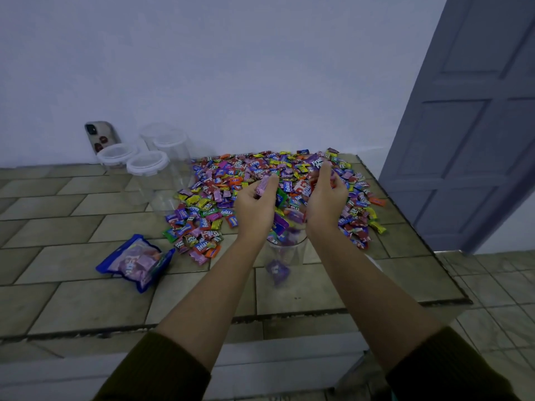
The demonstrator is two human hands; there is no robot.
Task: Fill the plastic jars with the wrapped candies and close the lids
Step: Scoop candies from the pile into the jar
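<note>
Above the open clear jar [285,253] on the tiled surface [72,204], my left hand [254,205] and right hand [325,202] are cupped, each curled around wrapped candies, pink in the left. A few purple ones lie inside the jar. The bright candy pile [220,183] spreads just behind; wrappers read "Relaxa". Lidded jars [147,163] stand left.
</note>
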